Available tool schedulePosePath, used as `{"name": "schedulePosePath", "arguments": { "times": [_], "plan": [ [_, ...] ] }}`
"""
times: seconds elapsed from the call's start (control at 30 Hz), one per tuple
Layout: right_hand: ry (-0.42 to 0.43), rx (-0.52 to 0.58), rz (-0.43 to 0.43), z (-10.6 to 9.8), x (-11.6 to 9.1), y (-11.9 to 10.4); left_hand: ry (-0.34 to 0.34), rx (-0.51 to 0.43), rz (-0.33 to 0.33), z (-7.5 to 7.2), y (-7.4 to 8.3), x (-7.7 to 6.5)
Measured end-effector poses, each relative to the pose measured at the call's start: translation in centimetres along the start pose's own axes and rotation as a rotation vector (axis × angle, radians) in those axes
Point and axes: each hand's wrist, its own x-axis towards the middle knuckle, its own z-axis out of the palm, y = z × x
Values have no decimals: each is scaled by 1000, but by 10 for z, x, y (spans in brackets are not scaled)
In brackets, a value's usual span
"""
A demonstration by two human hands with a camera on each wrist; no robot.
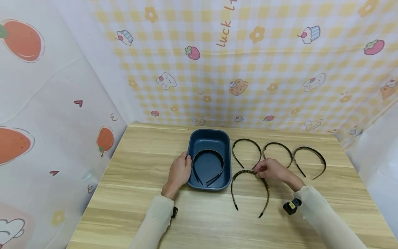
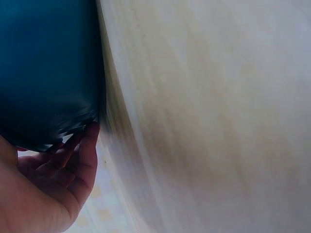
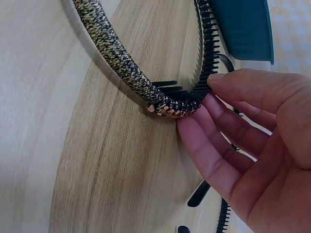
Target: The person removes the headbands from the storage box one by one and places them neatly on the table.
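Head view: a dark blue box (image 1: 209,189) stands on the tabletop (image 1: 140,155), with black headbands (image 1: 208,151) lying inside, their curve toward the far end; the ends look doubled, but the exact count is hard to tell. The left hand (image 1: 181,169) grips the box's left side at the rim, and in the left wrist view its bent fingers (image 2: 87,160) touch the wall from outside.

Just right of the box is the black-and-gold headband (image 1: 245,172), its curve away from the person and its two tips toward them. The right hand (image 1: 271,169) pinches it at the right part of that curve, thumb on one side and fingers on the other. Comb teeth line its inner edge. Whether it is raised cannot be told.

Beyond the right hand, three more headbands (image 1: 277,144) lie in a row, tips pointing nearer. Both forearms reach in from the near edge in pale sleeves (image 1: 155,221), the right one slanting leftward, with its wrist bent over the work.
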Motion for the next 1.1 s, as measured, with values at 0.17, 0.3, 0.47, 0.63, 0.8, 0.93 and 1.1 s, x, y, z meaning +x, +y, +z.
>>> {"name": "schedulePosePath", "arguments": {
  "times": [0.17, 0.3, 0.47, 0.63, 0.8, 0.93, 1.1],
  "plan": [
    [1, -7, -13, -1, 0, -1, 7, -2, -1, 0, -1, 1],
    [12, -33, -47, -4, 2, -3, 13, 1, 1, 0, -1, 2],
    [29, -51, -92, -12, 8, -9, 10, 6, 7, 0, -2, 2],
    [51, -56, -101, -18, 19, -23, 10, 7, 0, 0, -2, 2],
    [110, -44, -96, -17, 34, -44, 12, 9, 6, 0, -1, 1],
    [130, -20, -123, -12, 48, -63, 8, 10, 5, 0, -1, 0],
    [156, 12, -157, -7, 67, -84, 2, 12, 6, 1, 0, 0]
  ]
}}
